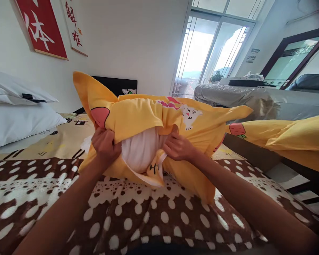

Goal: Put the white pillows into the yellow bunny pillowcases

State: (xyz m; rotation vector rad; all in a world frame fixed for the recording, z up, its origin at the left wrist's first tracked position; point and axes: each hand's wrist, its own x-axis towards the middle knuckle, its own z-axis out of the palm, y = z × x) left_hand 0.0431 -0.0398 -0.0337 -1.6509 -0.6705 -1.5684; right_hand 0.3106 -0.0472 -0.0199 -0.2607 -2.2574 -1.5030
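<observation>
A yellow pillowcase with a white cartoon cat print stands raised over the bed in front of me. Through its opening shows a white pillow. My left hand is closed in a fist on the pillowcase at the left end of the opening. At the opening's right part, my right hand grips the pillowcase fabric, fingers curled. The lower edge of the opening sags between both hands, its pale inner side turned out. Both fists hide the cloth bunched inside them.
A brown blanket with white dots covers the near bed. White pillows are stacked at the left. Another yellow printed item lies at the right, near a dark bed frame. Behind stands plastic-covered furniture before glass doors.
</observation>
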